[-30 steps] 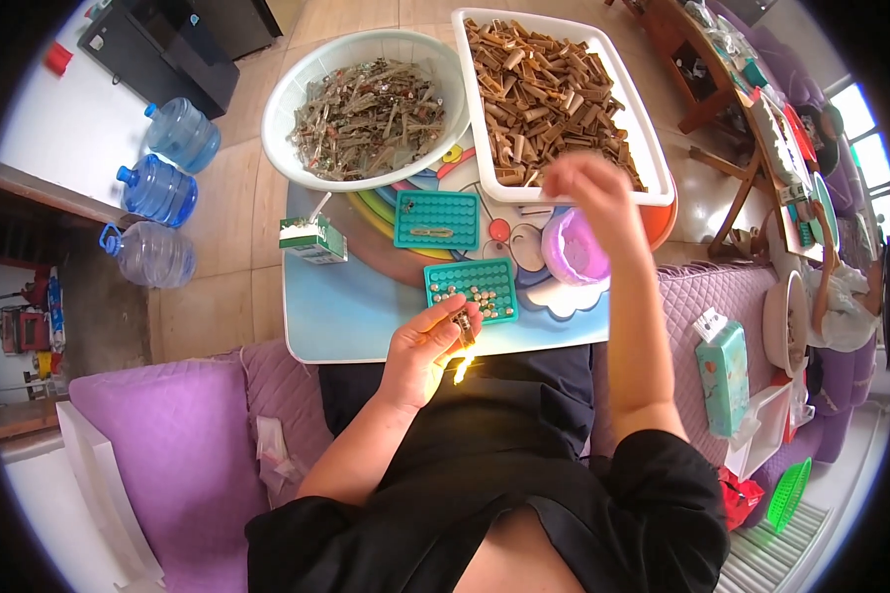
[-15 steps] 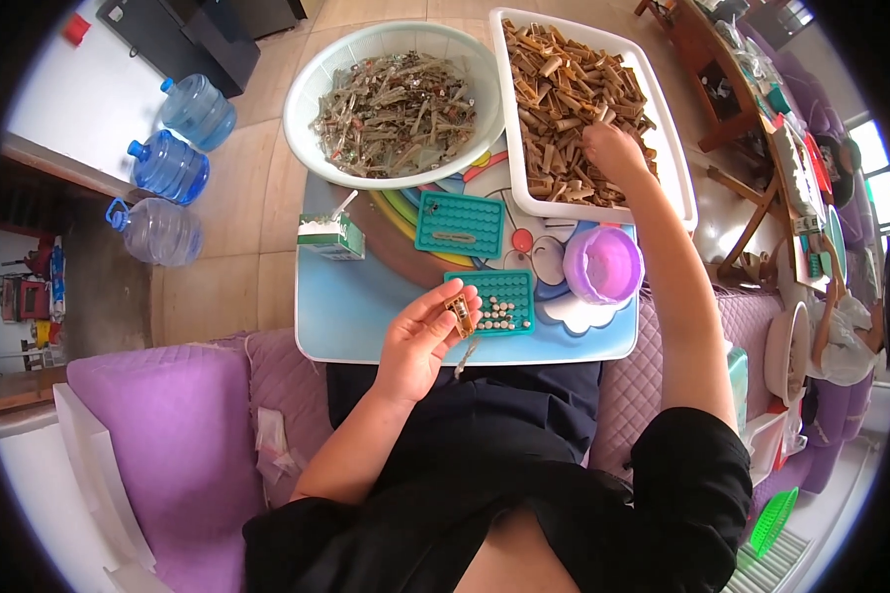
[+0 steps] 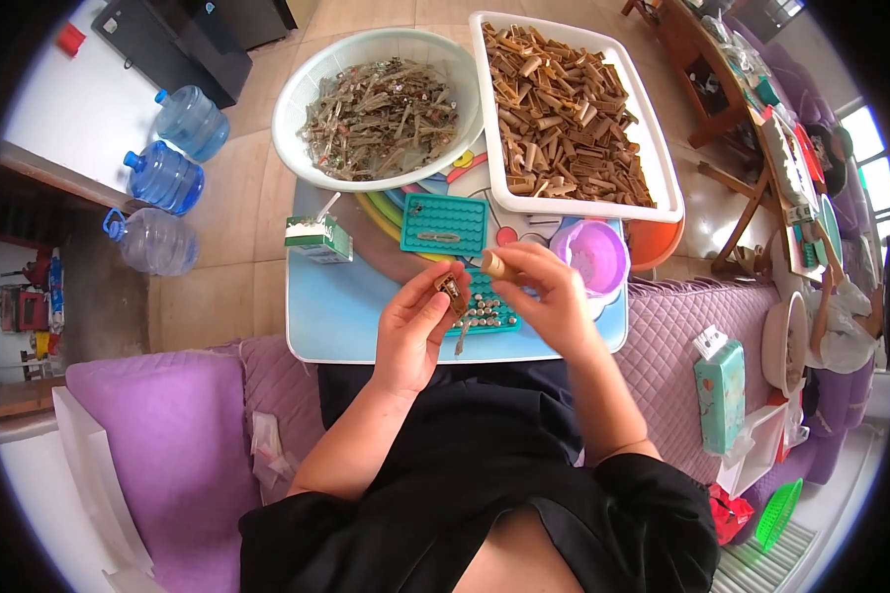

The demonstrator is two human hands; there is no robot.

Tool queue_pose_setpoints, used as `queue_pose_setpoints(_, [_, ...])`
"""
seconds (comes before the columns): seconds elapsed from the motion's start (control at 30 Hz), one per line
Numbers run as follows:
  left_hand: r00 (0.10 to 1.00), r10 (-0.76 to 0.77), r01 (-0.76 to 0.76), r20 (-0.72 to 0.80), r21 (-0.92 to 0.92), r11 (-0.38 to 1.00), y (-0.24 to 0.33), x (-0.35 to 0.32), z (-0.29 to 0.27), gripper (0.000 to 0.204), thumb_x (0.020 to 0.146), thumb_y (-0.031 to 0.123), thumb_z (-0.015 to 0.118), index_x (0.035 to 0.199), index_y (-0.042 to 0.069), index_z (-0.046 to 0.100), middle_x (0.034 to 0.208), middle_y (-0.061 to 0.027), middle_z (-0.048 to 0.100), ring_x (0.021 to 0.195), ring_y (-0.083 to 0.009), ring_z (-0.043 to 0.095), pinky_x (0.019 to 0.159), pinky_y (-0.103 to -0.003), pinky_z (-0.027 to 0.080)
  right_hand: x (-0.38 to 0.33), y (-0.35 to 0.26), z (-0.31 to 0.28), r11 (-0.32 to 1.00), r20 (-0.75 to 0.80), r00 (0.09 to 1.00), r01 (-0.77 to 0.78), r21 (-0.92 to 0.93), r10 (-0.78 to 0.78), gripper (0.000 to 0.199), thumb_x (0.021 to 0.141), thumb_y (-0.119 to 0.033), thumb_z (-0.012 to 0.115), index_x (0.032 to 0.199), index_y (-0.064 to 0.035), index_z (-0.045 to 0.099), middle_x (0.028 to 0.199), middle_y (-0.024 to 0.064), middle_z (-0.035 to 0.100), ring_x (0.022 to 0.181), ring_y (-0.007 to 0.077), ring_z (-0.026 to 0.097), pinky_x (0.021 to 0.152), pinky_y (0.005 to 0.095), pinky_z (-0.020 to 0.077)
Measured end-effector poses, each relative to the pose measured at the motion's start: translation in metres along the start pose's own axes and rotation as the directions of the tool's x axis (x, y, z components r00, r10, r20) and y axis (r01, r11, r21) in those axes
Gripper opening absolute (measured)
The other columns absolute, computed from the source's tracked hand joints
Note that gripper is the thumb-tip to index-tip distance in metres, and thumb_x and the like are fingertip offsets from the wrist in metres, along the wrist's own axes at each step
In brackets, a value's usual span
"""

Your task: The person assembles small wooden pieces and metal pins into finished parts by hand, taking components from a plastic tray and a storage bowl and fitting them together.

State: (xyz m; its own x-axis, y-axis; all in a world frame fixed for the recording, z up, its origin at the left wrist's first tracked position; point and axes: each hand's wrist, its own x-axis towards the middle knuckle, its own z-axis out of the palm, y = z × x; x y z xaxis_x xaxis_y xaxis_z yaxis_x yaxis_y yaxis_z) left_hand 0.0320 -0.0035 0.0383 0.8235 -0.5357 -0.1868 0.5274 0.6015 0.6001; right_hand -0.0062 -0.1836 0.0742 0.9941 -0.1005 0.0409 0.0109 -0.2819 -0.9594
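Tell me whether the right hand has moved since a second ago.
Yes. The right hand has come back from the white tray of brown pieces toward the body, now over the teal grid beside the left hand.

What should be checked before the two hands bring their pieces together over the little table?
1. Left hand grips small brown part: ok.
2. Right hand pinches tan tube: ok.
3. Part and tube close together but apart, above the teal tray: ok.
4. Tube's open end facing the part: cannot tell.
5. Free slots left in the teal tray: cannot tell, hands cover it.
6. White tub of tubes and round bowl of parts within reach: ok.
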Motion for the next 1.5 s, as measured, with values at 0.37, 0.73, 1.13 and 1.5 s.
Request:
queue_pose_setpoints(0.37, [0.989,0.147,-0.146,-0.005,-0.13,0.981,-0.001,-0.008,0.004,0.034,0.091,0.005,0.051,0.124,0.001,0.047,0.12,-0.0116,0.053,0.116,-0.0227,0.049,0.101,-0.036,0.041,-0.038,0.001,0.036,0.954,-0.034,0.955,0.293,-0.063,-0.296,0.029,0.069,-0.003,0.07,0.097,-0.0005,0.062,0.102,0.0121,0.059,0.093,0.0269,0.058,0.082,0.0341,0.0454])
queue_pose_setpoints(0.73, [0.992,0.122,-0.115,0.026,-0.192,0.975,0.003,-0.011,0.002,0.034,0.091,0.005,0.051,0.124,0.001,0.047,0.12,-0.0124,0.053,0.117,-0.0238,0.049,0.103,-0.038,0.039,-0.043,0.013,0.046,0.966,-0.005,0.967,0.255,-0.051,-0.255,0.028,0.069,-0.004,0.07,0.096,0.0003,0.063,0.094,0.0127,0.064,0.093,0.0267,0.06,0.084,0.0347,0.0459])
queue_pose_setpoints(1.13, [0.994,0.11,-0.105,0.023,-0.144,0.984,-0.004,-0.009,0.0,0.033,0.089,0.0,0.051,0.122,0.002,0.05,0.116,-0.0107,0.056,0.113,-0.0223,0.052,0.099,-0.036,0.042,-0.035,0.018,0.038,0.95,-0.107,0.994,0.007,0.311,0.028,0.029,0.078,-0.008,0.066,0.105,0.001,0.062,0.103,0.0077,0.055,0.101,0.017,0.05,0.089,0.0301,0.0379])
queue_pose_setpoints(1.5, [0.995,0.103,-0.103,0.01,0.015,0.995,-0.004,-0.015,0.001,0.036,0.086,-0.004,0.055,0.122,0.0,0.051,0.118,-0.0128,0.056,0.108,-0.0191,0.055,0.095,-0.031,0.044,-0.024,-0.006,0.049,0.947,-0.225,0.937,0.21,-0.245,-0.266,0.033,0.069,-0.004,0.074,0.1,-0.0036,0.062,0.088,0.0102,0.061,0.078,0.0241,0.062,0.067,0.0308,0.0508])
